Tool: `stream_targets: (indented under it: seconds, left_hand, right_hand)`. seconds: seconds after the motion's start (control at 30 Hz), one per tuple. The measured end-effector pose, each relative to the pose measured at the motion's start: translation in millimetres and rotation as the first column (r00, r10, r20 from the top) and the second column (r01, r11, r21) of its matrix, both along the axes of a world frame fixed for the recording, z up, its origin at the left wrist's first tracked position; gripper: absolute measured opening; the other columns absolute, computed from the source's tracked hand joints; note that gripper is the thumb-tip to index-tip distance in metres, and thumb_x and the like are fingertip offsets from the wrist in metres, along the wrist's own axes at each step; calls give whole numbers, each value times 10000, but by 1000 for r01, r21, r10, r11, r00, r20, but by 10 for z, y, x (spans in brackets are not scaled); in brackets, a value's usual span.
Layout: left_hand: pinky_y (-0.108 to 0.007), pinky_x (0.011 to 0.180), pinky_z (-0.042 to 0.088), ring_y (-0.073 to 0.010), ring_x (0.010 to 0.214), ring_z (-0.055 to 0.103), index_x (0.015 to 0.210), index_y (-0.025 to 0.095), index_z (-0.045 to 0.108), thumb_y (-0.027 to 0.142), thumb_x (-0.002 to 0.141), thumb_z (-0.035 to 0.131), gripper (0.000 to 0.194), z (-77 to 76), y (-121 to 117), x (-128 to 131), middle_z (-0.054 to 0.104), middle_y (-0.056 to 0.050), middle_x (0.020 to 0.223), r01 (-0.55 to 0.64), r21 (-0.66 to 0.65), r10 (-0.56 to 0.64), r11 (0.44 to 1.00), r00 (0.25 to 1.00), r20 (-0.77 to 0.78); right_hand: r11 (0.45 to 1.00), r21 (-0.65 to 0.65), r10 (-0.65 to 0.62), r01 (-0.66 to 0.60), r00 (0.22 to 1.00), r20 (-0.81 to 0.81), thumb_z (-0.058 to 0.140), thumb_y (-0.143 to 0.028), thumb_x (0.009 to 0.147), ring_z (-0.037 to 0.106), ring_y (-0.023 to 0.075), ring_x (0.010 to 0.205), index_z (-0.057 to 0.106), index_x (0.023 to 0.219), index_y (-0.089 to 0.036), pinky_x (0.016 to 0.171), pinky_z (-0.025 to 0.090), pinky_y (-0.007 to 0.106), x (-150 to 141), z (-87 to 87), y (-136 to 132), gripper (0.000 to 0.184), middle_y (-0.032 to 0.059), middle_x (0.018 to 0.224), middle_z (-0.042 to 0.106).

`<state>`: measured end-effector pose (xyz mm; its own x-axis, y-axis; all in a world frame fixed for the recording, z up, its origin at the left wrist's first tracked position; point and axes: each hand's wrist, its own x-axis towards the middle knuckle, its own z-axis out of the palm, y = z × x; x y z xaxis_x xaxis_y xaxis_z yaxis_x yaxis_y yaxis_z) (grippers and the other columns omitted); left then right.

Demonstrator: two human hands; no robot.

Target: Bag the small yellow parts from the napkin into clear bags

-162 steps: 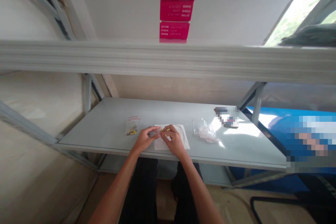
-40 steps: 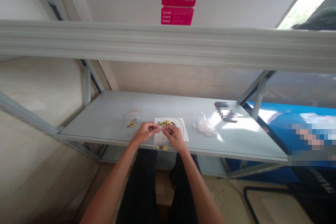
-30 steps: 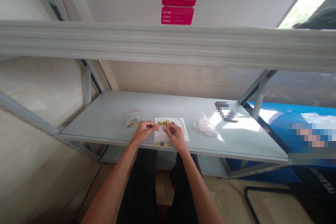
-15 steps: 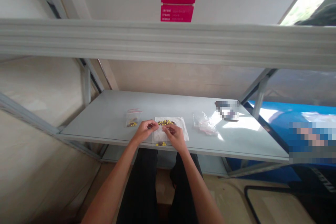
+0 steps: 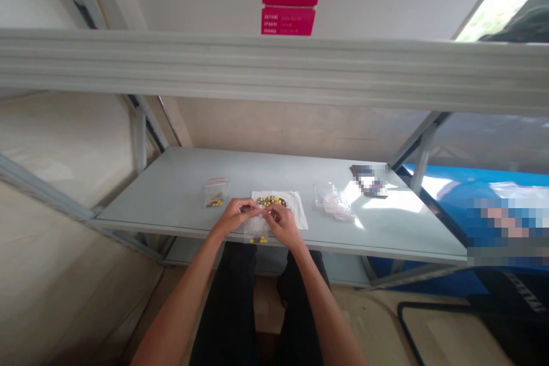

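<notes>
Between my two hands hangs a clear zip bag (image 5: 256,231) with several yellow and dark capsules at its bottom, by the table's front edge. My left hand (image 5: 235,214) pinches the bag's top edge from the left. From the right, my right hand (image 5: 281,222) pinches the same edge, its fingertips close to those of the left. Just behind them, a pile of yellow and dark capsules (image 5: 271,201) lies on a white cloth or paper sheet (image 5: 300,211). My fingers hide part of the sheet and the bag's top.
Left of my hands lie filled zip bags (image 5: 217,193) with capsules. On the right is a heap of clear bags (image 5: 334,203), and a blurred-out flat object (image 5: 369,180) behind it. A thick grey shelf beam (image 5: 274,71) crosses above the grey table (image 5: 171,183).
My fingertips have come closer together along the bag's top. The bag with its capsules has shifted slightly left and toward me.
</notes>
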<state>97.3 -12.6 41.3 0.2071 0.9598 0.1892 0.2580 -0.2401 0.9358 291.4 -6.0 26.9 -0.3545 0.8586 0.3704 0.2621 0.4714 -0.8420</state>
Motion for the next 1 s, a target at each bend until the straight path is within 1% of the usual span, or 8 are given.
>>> stream_targets:
  seconds: [0.2,0.3,0.37,0.47,0.63,0.77,0.87,1.0]
  left_hand:
    - [-297,796,494,-216,832,667,808,165,768,479,810,743,315,-42,31,14,755,-56,834,-6,-30,6,1000,1000,4]
    - [-299,793,499,-223,846,677,850,162,773,487,774,774,334,-103,62,16,767,-73,873,-51,-73,56,996,996,70]
    - [-300,781,503,-217,816,675,829,158,767,483,755,791,334,-144,78,4,764,-74,853,-68,-94,79,993,989,121]
    - [-295,767,501,-198,769,658,777,157,752,469,751,799,316,-178,87,-23,746,-55,799,-67,-86,79,994,986,144]
    - [-294,768,497,-193,768,645,764,155,734,477,759,791,328,-168,85,-21,728,-47,787,-64,-55,71,996,990,118]
    - [-293,756,496,-195,768,650,802,156,743,506,758,791,356,-164,92,1,739,-54,806,-75,-84,85,994,988,125]
    - [-287,723,487,-186,721,630,752,153,730,518,750,793,371,-160,83,-6,721,-49,747,-82,-82,93,993,986,136]
    - [-279,702,474,-176,693,605,712,149,711,520,746,790,381,-136,60,-25,698,-37,709,-74,-52,80,996,990,117]
  right_hand:
    - [1000,1,16,-16,1000,8,477,-369,987,484,143,603,624,786,-207,588,354,271,2,-2,6,298,-1,669,573]
    - [999,-10,-31,31,998,-53,467,-361,979,485,140,611,608,759,-205,588,358,266,28,-10,9,304,3,685,572]
    - [997,-29,-68,66,994,-90,478,-366,966,475,138,596,596,726,-206,576,348,266,39,-17,8,312,1,671,560]
    - [997,-56,-59,53,994,-95,491,-389,963,485,140,595,606,724,-206,573,349,269,30,-24,6,323,6,673,574]
    - [1000,-21,-12,12,1000,-19,506,-434,970,495,145,607,613,746,-205,590,350,276,5,-20,8,337,9,669,584]
    - [999,-31,-40,38,997,-72,490,-466,983,490,140,589,610,726,-205,582,347,275,41,-33,3,385,9,668,583]
    - [997,-55,-50,44,993,-110,497,-477,982,489,138,585,615,713,-200,575,346,273,59,-46,-3,404,12,667,585]
    - [997,-71,-18,14,998,-65,512,-501,971,493,136,589,625,709,-192,568,341,268,29,-20,-9,421,15,659,589]
